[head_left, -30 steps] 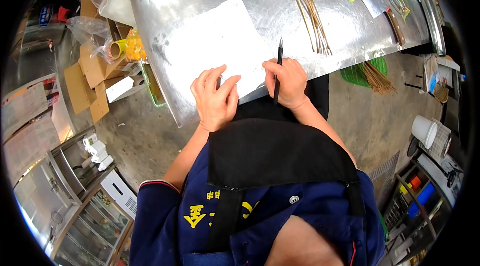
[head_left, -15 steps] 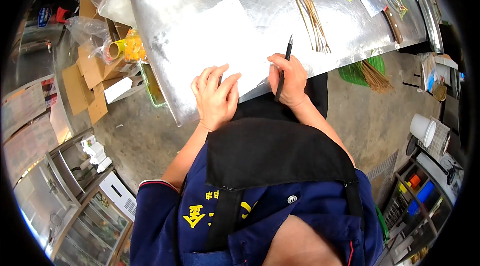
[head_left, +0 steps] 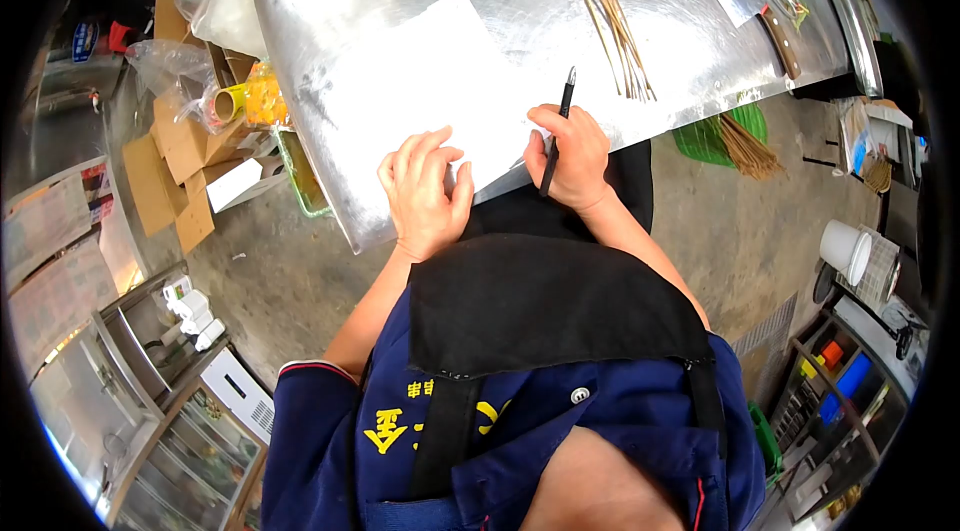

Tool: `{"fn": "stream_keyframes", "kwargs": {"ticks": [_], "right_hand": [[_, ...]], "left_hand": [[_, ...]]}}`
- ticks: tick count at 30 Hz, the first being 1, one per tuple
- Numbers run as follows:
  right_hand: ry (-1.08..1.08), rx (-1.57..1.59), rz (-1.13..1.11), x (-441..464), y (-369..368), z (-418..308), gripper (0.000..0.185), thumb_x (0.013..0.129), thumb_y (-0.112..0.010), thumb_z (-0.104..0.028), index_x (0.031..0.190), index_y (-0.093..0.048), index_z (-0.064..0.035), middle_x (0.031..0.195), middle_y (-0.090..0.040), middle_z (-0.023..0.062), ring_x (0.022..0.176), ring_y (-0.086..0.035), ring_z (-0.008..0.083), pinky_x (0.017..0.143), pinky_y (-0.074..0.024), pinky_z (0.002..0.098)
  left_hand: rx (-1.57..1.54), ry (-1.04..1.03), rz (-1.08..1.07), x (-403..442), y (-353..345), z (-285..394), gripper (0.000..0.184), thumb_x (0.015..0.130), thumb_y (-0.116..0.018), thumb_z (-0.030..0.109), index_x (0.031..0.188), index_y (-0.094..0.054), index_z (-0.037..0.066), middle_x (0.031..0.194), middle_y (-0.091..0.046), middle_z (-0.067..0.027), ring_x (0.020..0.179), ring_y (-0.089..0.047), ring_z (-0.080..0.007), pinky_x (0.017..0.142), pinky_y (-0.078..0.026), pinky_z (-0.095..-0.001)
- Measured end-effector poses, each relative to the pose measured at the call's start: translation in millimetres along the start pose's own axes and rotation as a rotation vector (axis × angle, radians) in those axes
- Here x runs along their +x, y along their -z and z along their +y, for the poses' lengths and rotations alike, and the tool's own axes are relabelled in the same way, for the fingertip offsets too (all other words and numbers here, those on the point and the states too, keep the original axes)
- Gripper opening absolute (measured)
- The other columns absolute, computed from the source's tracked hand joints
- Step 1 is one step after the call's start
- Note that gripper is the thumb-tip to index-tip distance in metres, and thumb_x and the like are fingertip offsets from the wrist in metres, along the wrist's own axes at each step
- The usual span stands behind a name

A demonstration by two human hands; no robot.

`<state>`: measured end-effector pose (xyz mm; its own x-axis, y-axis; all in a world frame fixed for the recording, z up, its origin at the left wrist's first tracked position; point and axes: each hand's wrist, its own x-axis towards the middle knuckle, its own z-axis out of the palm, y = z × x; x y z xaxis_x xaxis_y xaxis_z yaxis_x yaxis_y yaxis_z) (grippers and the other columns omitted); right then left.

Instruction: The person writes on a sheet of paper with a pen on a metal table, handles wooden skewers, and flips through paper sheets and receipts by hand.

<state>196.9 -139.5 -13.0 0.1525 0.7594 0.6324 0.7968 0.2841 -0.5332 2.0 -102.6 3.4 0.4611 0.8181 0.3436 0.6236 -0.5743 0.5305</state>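
In my right hand [head_left: 577, 159] is a black pen [head_left: 556, 136], held between thumb and fingers with its silver tip pointing up and away from me. My left hand [head_left: 424, 193] lies on the near part of a white sheet of paper [head_left: 440, 61], fingers loosely bent with the thumb apart, and no held object shows in it. Glare washes out much of the paper, so I cannot make out any writing. The sheet rests on a shiny metal table [head_left: 330, 61], close to its near edge.
Thin brown sticks [head_left: 605, 11] lie on the table beyond my right hand. A knife [head_left: 780, 41] with a wooden handle is farther right, beside scissors [head_left: 785, 1] and greens. Open cardboard boxes [head_left: 180, 166] and a roll of yellow tape [head_left: 230, 103] are at the left.
My left fingers have drawn slightly closer together. The pen has shifted a little left and stands more upright in my right hand. The whole view has moved slightly.
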Motion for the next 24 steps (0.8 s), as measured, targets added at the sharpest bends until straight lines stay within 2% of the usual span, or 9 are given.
{"fn": "stream_keyframes", "kwargs": {"ticks": [8,15,24], "right_hand": [[0.013,-0.024,-0.001,0.9,0.5,-1.1,0.047,0.062,-0.064,0.008,0.105,-0.055,-0.009,0.082,-0.063,0.0057,0.063,-0.057,0.0245,0.056,-0.0443,0.035],[0.011,-0.011,-0.004,0.2,1.6,0.1,0.047,0.062,-0.064,0.007,0.105,-0.054,-0.0087,0.083,-0.063,0.0065,0.063,-0.057,0.025,0.056,-0.0443,0.0355],[-0.007,0.019,0.005,0.8,3.4,-1.3,0.046,0.063,-0.067,0.004,0.106,-0.055,-0.0087,0.084,-0.062,0.0071,0.063,-0.056,0.0247,0.056,-0.0442,0.0353]], "left_hand": [[0.009,-0.012,-0.001,-0.1,-1.2,-1.4,0.022,0.071,-0.072,0.011,0.088,-0.058,0.008,0.115,-0.062,-0.0091,0.112,-0.052,-0.0289,0.095,-0.031,-0.0425],[0.003,-0.035,-0.055,3.1,5.1,2.9,0.047,0.061,-0.082,0.031,0.094,-0.057,0.008,0.116,-0.058,-0.0104,0.111,-0.051,-0.0292,0.093,-0.031,-0.0436],[0.052,-0.048,-0.041,0.6,2.2,3.1,0.052,0.062,-0.082,0.03,0.101,-0.057,0.007,0.115,-0.057,-0.0104,0.111,-0.05,-0.0294,0.094,-0.031,-0.0429]]}}
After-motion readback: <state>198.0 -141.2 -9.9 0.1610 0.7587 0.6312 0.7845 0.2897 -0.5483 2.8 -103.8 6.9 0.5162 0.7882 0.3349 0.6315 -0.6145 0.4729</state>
